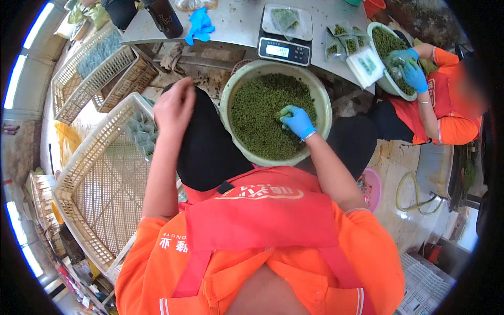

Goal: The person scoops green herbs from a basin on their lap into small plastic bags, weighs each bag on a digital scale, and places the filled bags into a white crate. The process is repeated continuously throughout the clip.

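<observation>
A large pale green basin stands between my knees, holding small green berries or peppercorns. My right hand, in a blue glove with green on the fingertips, is over the heap with its fingers curled; what it holds is hard to see. My bare left hand is raised above my left knee, blurred, and whether it holds anything does not show. Beyond the basin, a digital scale on the metal table bears a clear plastic bag with some green contents.
Small filled bags and a stack of white packets lie at the table's right. A co-worker's gloved hands work over another basin. At left stands a plastic crate with bags; a blue glove lies on the table.
</observation>
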Demonstrator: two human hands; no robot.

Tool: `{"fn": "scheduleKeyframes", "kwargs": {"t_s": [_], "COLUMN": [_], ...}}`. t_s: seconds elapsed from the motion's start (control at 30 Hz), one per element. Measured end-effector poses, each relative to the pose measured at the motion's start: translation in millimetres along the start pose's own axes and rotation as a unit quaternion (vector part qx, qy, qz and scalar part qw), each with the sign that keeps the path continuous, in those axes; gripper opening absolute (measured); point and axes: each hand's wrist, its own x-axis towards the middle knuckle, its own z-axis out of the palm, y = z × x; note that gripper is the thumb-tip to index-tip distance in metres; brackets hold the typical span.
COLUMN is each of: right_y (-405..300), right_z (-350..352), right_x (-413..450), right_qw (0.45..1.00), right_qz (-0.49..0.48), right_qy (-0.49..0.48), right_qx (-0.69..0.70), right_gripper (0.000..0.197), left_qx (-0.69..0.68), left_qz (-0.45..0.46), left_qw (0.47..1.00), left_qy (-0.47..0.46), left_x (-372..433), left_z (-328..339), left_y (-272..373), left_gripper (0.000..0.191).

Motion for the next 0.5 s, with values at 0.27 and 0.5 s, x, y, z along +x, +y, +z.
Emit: {"fn": "scheduleKeyframes", "kwargs": {"t_s": [0.27,0.5], "right_y": [16,21], "right_z": [26,45], "right_x": [-1,12], "right_qw": [0.983,0.97], "right_qz": [-0.059,-0.11], "right_qy": [-0.019,0.05], "right_qx": [-0.174,-0.21], "right_gripper": [0.021,0.023], "left_qx": [-0.034,-0.018], "left_qz": [0.004,0.002], "left_qw": [0.958,0.934], "left_qy": [-0.283,-0.356], "left_x": [-18,-21], "left_z": [102,112], "left_y": [43,47], "left_gripper": [0.018,0.021]}}
